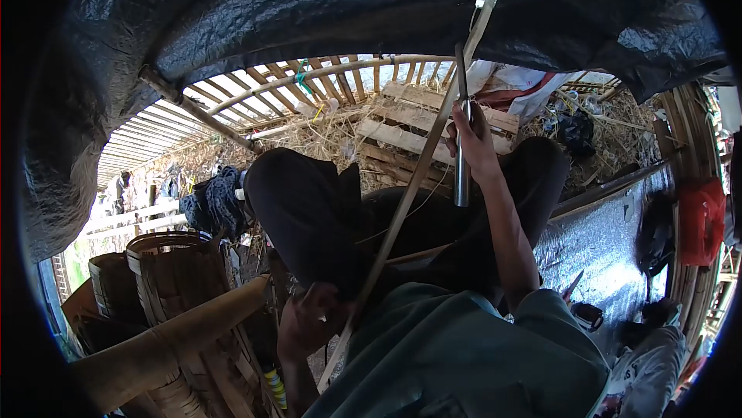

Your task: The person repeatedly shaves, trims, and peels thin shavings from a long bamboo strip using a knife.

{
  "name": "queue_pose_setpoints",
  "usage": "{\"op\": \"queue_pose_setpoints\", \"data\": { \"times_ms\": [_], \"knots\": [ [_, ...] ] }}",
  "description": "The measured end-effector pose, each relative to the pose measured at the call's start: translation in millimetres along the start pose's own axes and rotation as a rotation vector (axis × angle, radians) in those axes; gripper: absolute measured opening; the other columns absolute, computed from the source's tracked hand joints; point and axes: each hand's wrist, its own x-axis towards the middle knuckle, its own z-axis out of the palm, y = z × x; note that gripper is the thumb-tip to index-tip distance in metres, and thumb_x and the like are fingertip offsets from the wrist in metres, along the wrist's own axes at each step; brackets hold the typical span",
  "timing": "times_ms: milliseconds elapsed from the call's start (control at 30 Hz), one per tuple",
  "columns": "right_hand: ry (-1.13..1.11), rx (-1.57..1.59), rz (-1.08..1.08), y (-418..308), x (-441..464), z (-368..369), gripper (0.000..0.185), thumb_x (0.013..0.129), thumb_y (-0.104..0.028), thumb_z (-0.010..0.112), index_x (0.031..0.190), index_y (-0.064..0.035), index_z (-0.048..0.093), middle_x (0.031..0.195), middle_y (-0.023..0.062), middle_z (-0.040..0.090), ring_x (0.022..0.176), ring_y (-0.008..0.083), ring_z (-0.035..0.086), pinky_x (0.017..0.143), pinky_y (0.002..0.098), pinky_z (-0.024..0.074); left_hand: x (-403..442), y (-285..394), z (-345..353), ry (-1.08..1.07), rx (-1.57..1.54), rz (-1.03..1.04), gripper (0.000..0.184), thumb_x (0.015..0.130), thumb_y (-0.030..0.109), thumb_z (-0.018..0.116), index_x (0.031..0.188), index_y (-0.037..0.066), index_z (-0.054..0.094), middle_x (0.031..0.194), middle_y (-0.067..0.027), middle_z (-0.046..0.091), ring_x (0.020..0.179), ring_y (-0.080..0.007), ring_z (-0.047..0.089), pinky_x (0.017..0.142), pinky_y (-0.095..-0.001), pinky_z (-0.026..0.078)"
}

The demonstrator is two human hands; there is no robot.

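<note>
A long, pale bamboo strip (413, 190) runs slantwise from the upper right, across my lap, to the lower left. My right hand (475, 139) is closed round the shiny metal tube handle (463, 178) of a knife. Its narrow dark blade (461, 74) points away from me, close beside the strip. Low on the left, my left hand (313, 317) has curled fingers at the near part of the strip; shadow hides some of the grip. My legs (305, 209) are bent, with the knees apart.
Rolled bamboo pieces (174, 271) and a thick bamboo pole (178, 341) are at my left. Ahead lie wooden slats (402, 136) and straw. A black tarp (348, 16) hangs overhead. On the right are a silvery sheet (595, 244) and a red container (701, 221).
</note>
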Motion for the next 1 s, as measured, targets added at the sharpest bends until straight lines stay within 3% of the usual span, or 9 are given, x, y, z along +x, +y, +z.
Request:
{"op": "queue_pose_setpoints", "data": {
  "times_ms": [100,167,333,467,567,667,700,900,1000],
  "knots": [
    [0.036,-0.013,-0.074,3,2,4,0.029,0.093,-0.033,0.056,0.096,-0.0073,0.044,0.058,-0.0019,0.043,0.042,0.0063,0.041,0.037,0.0226,0.0341,62,34,1,0.142,-0.148,0.289,0.027,0.075,0.011,0.074,0.092,0.000,0.056,0.074,-0.0111,0.063,0.069,-0.0191,0.065,0.063,-0.0315,0.051],
    [0.026,-0.023,-0.118,10,5,1,0.029,0.094,-0.033,0.054,0.097,-0.0061,0.044,0.057,-0.0020,0.042,0.041,0.0057,0.040,0.037,0.0226,0.0330,113,35,23,0.267,-0.257,0.441,0.030,0.077,0.014,0.073,0.096,0.000,0.056,0.078,-0.0111,0.064,0.071,-0.0193,0.065,0.064,-0.0303,0.051],
    [0.019,-0.272,-0.161,10,-4,-6,0.029,0.095,-0.032,0.051,0.097,-0.0036,0.049,0.057,0.0005,0.047,0.044,0.0068,0.044,0.040,0.0254,0.0372,192,-1,95,0.154,-0.467,0.181,0.038,0.090,0.036,0.058,0.098,-0.001,0.054,0.078,-0.0112,0.063,0.069,-0.0189,0.065,0.062,-0.0289,0.052],
    [-0.108,-0.768,-0.505,26,-20,-14,0.039,0.092,-0.039,0.053,0.105,-0.0023,0.052,0.055,0.0046,0.050,0.042,0.0170,0.050,0.042,0.0307,0.0410,170,-1,95,-0.338,-0.627,-0.139,0.036,0.096,0.033,0.046,0.090,-0.001,0.054,0.065,-0.0089,0.059,0.057,-0.0144,0.063,0.050,-0.0264,0.048],
    [-0.267,-1.208,-0.661,16,-49,-4,0.046,0.086,-0.044,0.058,0.105,-0.0021,0.053,0.061,0.0117,0.058,0.049,0.0260,0.059,0.046,0.0383,0.0463,168,-13,104,-0.330,-0.462,0.024,0.034,0.097,0.028,0.044,0.080,0.000,0.054,0.059,-0.0097,0.056,0.055,-0.0171,0.062,0.048,-0.0312,0.046],
    [-0.388,-1.472,-0.781,20,-66,-6,0.051,0.084,-0.050,0.057,0.104,-0.0033,0.054,0.065,0.0146,0.062,0.055,0.0302,0.064,0.049,0.0411,0.0505,170,-30,140,0.157,-0.280,0.430,0.034,0.097,0.023,0.042,0.073,0.001,0.052,0.057,-0.0125,0.054,0.055,-0.0250,0.062,0.049,-0.0376,0.044],
    [-0.404,-1.523,-0.837,24,-65,-6,0.053,0.084,-0.053,0.056,0.104,-0.0039,0.054,0.066,0.0149,0.063,0.056,0.0310,0.064,0.050,0.0413,0.0517,168,-29,142,0.137,-0.303,0.384,0.034,0.097,0.023,0.042,0.073,0.001,0.052,0.058,-0.0132,0.054,0.056,-0.0275,0.062,0.051,-0.0390,0.044],
    [0.080,-1.462,-0.382,29,-6,-44,0.050,0.081,-0.054,0.058,0.092,-0.0050,0.054,0.054,0.0123,0.058,0.052,0.0334,0.062,0.045,0.0407,0.0499,162,-22,132,0.018,-0.304,0.125,0.032,0.095,0.021,0.043,0.073,0.002,0.054,0.063,-0.0161,0.058,0.065,-0.0362,0.062,0.057,-0.0439,0.046],
    [-0.279,-1.453,-0.597,37,-42,-37,0.044,0.086,-0.048,0.056,0.091,-0.0046,0.056,0.056,0.0140,0.059,0.053,0.0335,0.062,0.047,0.0427,0.0502,168,-37,138,0.116,-0.226,0.185,0.031,0.095,0.022,0.043,0.073,0.002,0.054,0.064,-0.0172,0.058,0.067,-0.0375,0.061,0.057,-0.0454,0.046]
  ]
}}
